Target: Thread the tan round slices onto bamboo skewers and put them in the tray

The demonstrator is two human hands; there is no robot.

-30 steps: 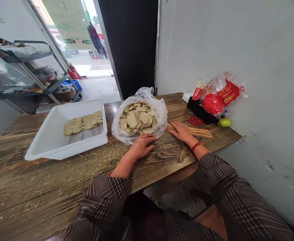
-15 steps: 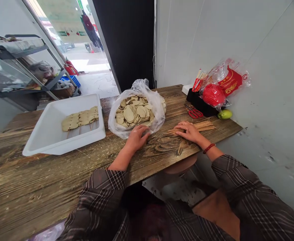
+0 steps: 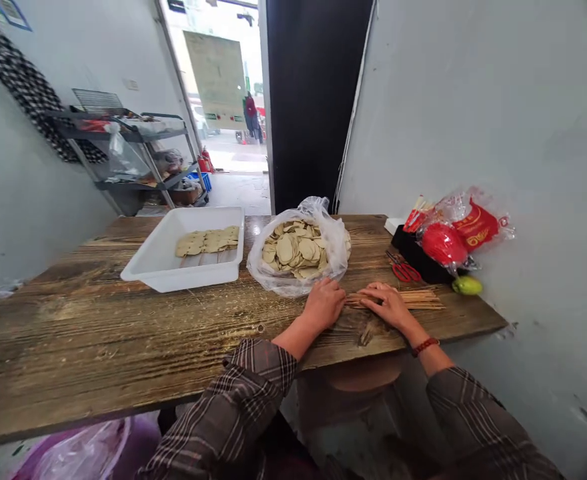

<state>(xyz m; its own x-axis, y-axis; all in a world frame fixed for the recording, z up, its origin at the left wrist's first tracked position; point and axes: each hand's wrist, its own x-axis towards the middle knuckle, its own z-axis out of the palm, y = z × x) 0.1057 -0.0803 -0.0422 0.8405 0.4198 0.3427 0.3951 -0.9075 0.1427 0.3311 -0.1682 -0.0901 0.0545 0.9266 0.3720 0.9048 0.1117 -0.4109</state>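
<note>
**My hands at the thin sticks**

A bag [image 3: 337, 241] of pale slices [image 3: 293, 249] sits just beyond my left hand [image 3: 325, 305]; scissors [image 3: 405, 271] lie behind the sticks [image 3: 426, 299] on the table [image 3: 123, 340]. My left hand has left the bag's edge for the sticks' ends. My right hand [image 3: 389, 307] arches over them; I cannot tell whether either hand's fingers grip.

thin sticks [image 3: 423, 299] partly hidden under the right hand [image 3: 389, 307], purple tub [image 3: 142, 439] cut off at the bottom

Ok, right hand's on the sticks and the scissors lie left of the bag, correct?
No, the head view shows the scissors right of the bag, beside the black box. The right hand is on the sticks, as you say.
</note>
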